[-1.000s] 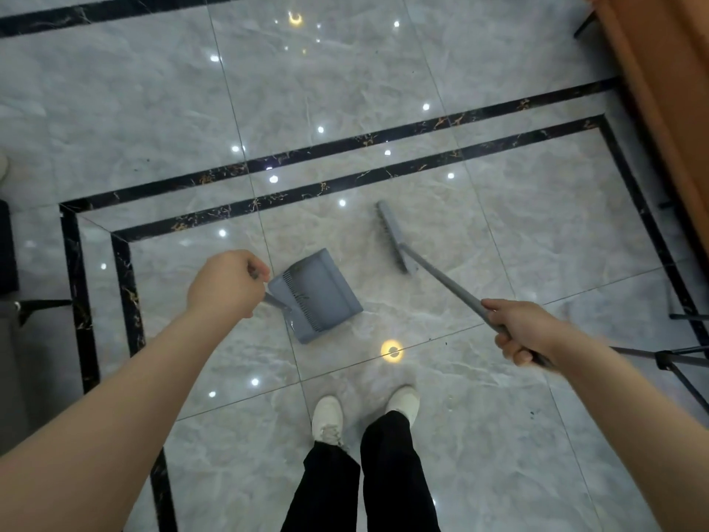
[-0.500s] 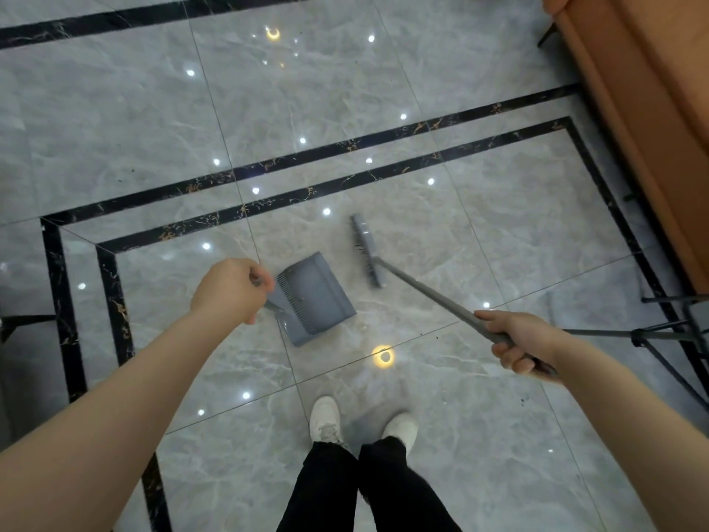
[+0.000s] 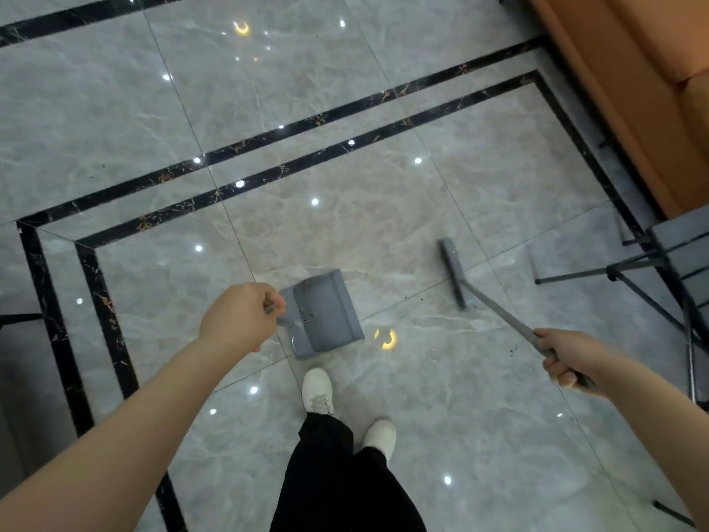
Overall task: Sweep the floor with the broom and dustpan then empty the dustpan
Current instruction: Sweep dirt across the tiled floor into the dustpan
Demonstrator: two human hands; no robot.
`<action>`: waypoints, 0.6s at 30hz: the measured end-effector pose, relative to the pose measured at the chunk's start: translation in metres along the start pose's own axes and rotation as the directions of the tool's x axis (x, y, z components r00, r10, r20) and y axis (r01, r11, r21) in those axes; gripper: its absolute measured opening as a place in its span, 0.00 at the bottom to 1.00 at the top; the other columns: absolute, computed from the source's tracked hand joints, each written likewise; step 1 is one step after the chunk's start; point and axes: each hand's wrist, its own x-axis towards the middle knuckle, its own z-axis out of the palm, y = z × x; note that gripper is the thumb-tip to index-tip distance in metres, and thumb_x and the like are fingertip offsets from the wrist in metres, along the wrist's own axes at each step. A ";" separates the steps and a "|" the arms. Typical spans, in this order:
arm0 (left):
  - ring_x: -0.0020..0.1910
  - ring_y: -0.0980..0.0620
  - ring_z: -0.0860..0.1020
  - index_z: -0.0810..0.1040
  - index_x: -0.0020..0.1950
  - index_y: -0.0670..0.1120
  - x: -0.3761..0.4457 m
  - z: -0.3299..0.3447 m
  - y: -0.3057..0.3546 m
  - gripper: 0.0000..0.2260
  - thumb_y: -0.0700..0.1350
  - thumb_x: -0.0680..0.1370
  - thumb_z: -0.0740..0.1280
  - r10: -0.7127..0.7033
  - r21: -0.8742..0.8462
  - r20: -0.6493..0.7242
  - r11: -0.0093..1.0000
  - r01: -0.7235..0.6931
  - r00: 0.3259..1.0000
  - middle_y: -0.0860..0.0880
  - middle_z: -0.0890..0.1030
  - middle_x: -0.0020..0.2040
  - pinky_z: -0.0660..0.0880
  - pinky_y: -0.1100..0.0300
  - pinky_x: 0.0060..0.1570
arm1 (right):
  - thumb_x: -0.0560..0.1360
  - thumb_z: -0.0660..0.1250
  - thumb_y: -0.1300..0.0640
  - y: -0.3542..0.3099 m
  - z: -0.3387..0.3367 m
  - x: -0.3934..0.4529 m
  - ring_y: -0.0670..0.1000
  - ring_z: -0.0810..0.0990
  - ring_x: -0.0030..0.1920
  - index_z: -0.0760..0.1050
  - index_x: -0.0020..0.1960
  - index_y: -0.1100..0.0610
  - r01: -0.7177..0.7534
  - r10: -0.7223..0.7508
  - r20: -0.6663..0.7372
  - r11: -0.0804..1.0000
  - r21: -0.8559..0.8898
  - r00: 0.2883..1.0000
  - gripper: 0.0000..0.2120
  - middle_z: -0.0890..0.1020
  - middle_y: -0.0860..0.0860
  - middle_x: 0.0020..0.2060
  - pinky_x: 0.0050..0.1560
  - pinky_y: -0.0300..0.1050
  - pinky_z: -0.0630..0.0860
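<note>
Fists on dustpan [image 3: 326, 312], broom [image 3: 495, 305].

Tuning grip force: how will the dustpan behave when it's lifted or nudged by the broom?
The dustpan looks like thin moulded plastic, so probably light and stiff. On the glossy tiled floor it may skid when bumped. Held only by its handle in the left hand, it would likely tilt easily.

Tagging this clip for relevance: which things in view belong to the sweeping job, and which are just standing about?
Belongs to the job:
- broom, held by the right hand
- dustpan, held by the left hand
- tiled floor

Just standing about:
- orange furniture
- black metal stand
</note>
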 end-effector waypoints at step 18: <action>0.29 0.47 0.81 0.81 0.45 0.50 -0.017 0.031 0.022 0.12 0.35 0.76 0.61 -0.023 0.081 -0.133 0.996 0.034 0.991 0.52 0.79 0.44 0.79 0.55 0.39 | 0.80 0.48 0.65 0.033 0.030 -0.013 0.44 0.58 0.15 0.66 0.71 0.52 0.087 -0.072 0.150 0.992 -0.097 0.986 0.22 0.62 0.51 0.29 0.15 0.31 0.54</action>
